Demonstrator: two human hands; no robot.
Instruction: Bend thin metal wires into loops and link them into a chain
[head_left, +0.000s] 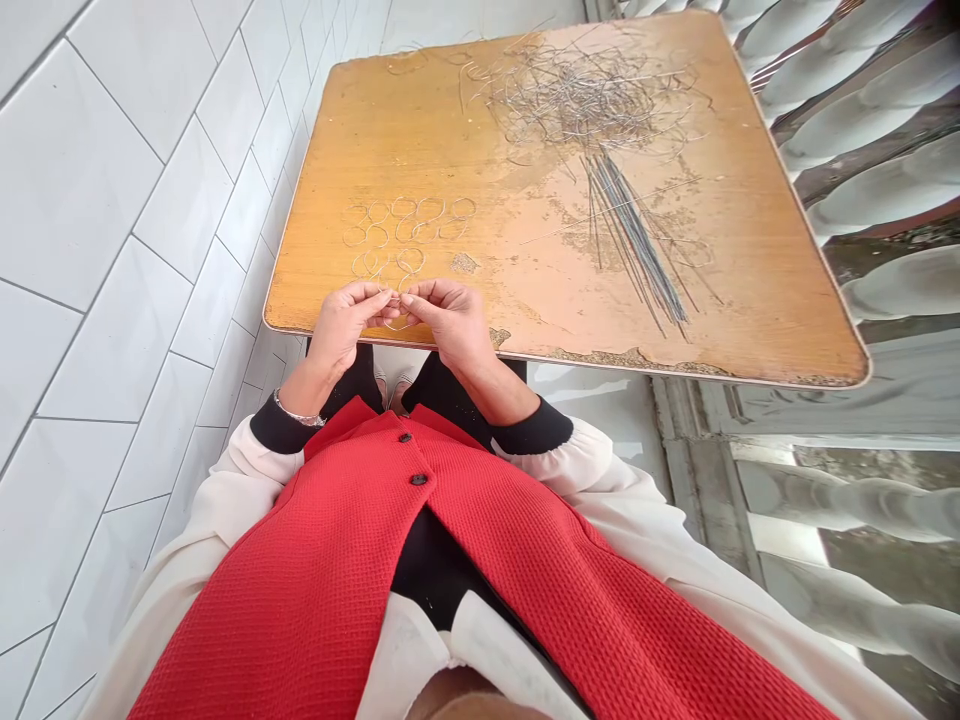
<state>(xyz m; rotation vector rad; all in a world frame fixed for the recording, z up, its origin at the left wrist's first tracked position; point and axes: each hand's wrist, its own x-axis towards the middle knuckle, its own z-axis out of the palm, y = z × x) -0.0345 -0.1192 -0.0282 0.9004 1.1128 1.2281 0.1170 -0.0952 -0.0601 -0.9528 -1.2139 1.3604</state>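
My left hand (pixel 351 318) and my right hand (pixel 450 315) meet at the near edge of the wooden table, thumbs and forefingers pinched close together. Between them is a thin wire ring (pixel 397 322), partly covered by the fingers. Both hands grip it from either side. Just beyond my fingertips lie several wire rings (pixel 405 207) in loose rows on the tabletop. To the right, a bundle of straight grey wires (pixel 637 240) points toward me. Behind the bundle spreads a tangled heap of bent wires (pixel 585 100).
The worn table (pixel 780 300) has a chipped near edge and peeling surface. A white tiled wall (pixel 150 200) runs along the left. On the right stands a white balustrade (pixel 862 130). A single thin wire (pixel 562 232) lies across the middle of the table.
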